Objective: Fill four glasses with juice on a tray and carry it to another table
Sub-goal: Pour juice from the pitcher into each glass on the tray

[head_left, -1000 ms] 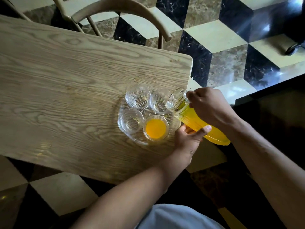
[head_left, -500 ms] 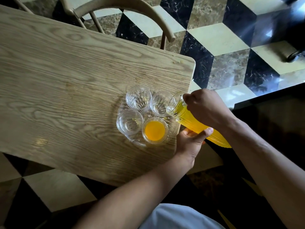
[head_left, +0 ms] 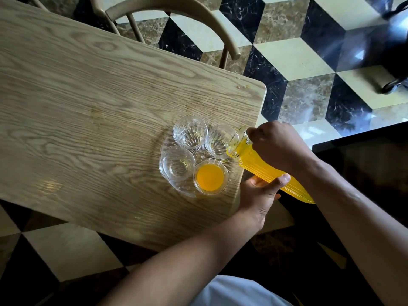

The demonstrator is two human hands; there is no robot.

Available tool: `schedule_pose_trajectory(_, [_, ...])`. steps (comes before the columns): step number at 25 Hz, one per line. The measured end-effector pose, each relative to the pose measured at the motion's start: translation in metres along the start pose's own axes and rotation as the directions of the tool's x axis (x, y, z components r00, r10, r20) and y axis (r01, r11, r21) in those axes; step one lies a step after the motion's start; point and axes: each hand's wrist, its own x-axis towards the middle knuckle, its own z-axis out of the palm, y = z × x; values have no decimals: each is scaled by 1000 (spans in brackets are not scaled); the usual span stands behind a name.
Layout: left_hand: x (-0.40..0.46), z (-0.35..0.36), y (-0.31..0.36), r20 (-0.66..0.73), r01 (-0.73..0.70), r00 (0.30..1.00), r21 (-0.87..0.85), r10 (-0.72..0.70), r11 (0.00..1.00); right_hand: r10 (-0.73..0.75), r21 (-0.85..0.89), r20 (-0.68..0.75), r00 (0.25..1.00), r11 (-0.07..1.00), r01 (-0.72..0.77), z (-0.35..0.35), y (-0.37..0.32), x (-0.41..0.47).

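Far left on the clear tray (head_left: 174,188), near the wooden table's (head_left: 88,107) right edge: three empty glasses, then one filled glass (head_left: 210,177). Right of these, ribbed jug (head_left: 260,166) full of juice, tilted further than before, mouth over the far-right glass (head_left: 218,141). Probably heavy, slick, breakable; best held as now: left hand (head_left: 261,195) cupped beneath, right hand (head_left: 278,146) clamped near the neck.

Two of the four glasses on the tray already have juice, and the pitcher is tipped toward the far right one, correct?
Not quite. The head view shows only one filled glass, nearest on the tray; the other three are empty. The rest holds: the pitcher, held in both hands, is tipped toward the far right glass.
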Motion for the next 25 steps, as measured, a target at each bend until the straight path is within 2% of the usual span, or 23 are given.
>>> schedule_pose_trajectory(6, [1,0,0,4,16,1000,-6,-16,1000,-3,11,-11,1000,1000,3,1,-2,3])
schedule_pose_trajectory(12, [1,1,1,8,24,1000,-9,-24,1000,-6,-74,26,1000,997,8,0,-5,6])
schedule_pose_trajectory(17, [-5,1,6,48,44,998,-14,-44,999,3,-9,-16,1000,1000,-3,-1,-4,6])
schedule_pose_trajectory(25, [-4,5,3,-13,-7,1000,-16,7,1000,-9,-107,38,999,994,13,-1,-4,11])
